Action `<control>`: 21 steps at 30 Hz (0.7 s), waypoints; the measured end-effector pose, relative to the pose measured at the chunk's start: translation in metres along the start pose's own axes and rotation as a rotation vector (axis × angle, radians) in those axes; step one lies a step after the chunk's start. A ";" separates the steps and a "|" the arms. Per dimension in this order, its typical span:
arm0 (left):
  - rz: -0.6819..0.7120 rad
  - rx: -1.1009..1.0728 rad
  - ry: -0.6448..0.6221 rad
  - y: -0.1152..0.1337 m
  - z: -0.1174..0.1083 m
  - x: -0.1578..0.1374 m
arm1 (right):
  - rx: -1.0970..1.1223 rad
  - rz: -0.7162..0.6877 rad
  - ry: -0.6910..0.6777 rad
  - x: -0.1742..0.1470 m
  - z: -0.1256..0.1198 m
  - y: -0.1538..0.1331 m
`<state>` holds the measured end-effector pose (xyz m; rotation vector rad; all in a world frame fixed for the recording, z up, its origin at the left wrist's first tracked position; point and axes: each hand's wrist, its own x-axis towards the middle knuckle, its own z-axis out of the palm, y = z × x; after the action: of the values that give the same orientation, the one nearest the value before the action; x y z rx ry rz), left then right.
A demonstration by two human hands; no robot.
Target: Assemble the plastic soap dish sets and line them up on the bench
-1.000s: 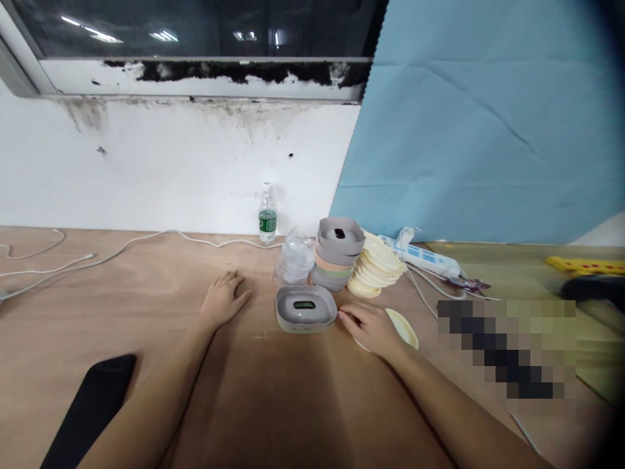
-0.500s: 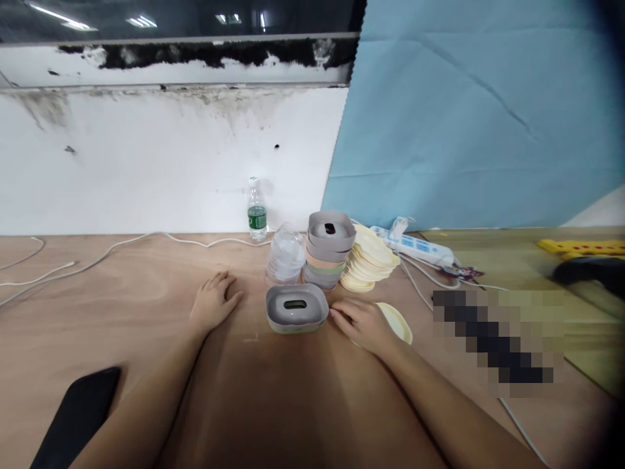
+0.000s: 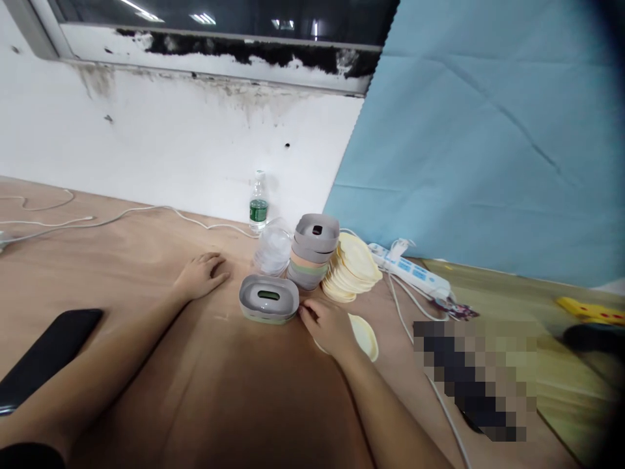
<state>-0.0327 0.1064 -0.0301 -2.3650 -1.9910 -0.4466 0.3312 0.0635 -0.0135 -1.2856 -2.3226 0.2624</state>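
My left hand [image 3: 200, 277] lies palm down on the wooden table, fingers loosely apart, holding nothing. To its right sits a grey soap-dish-like tray [image 3: 269, 314] with a slot in its floor and a greenish layer beneath. My right hand [image 3: 328, 326] rests beside the tray's right end, fingers slightly bent and nothing visible in them. Whether its fingertips touch the tray I cannot tell. A pale yellow oval piece [image 3: 364, 339] lies partly under that hand. Behind the tray rise a stack of clear plastic pieces [image 3: 273, 251], a stack of grey, orange and green trays [image 3: 316, 246] and a pile of yellow oval pieces [image 3: 356, 264].
A green-labelled water bottle [image 3: 258, 205] stands by the wall. At right are a white power strip [image 3: 415, 277] with cables and a blurred-out dark object [image 3: 469, 381]. A black phone-like slab [image 3: 49, 355] lies at left. A yellow object [image 3: 593, 311] is far right.
The camera view has tilted and shifted, so the table slopes down to the right. Both hands and the trays keep about the same places relative to one another.
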 end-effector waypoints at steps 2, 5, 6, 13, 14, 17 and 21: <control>-0.006 -0.006 0.005 0.000 0.001 0.000 | -0.003 0.002 -0.002 0.003 0.000 0.000; 0.001 -0.006 0.017 0.000 0.000 -0.001 | -0.040 -0.001 0.005 0.009 0.002 -0.001; 0.003 -0.004 0.026 0.000 0.000 -0.001 | -0.055 0.000 0.012 0.011 0.003 -0.002; -0.041 -0.016 0.090 0.004 -0.004 -0.013 | -0.193 0.069 0.035 0.003 0.001 -0.011; -0.021 -0.015 0.078 0.005 -0.004 -0.016 | -0.207 0.084 0.042 -0.001 -0.001 -0.013; 0.044 -0.024 0.058 0.006 -0.003 -0.020 | -0.242 0.116 0.066 -0.012 -0.003 -0.018; 0.047 -0.048 0.039 0.004 -0.002 -0.020 | -0.259 0.155 0.078 -0.022 0.000 -0.025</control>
<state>-0.0321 0.0859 -0.0324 -2.4055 -1.9259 -0.5398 0.3227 0.0315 -0.0103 -1.5744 -2.2485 -0.0414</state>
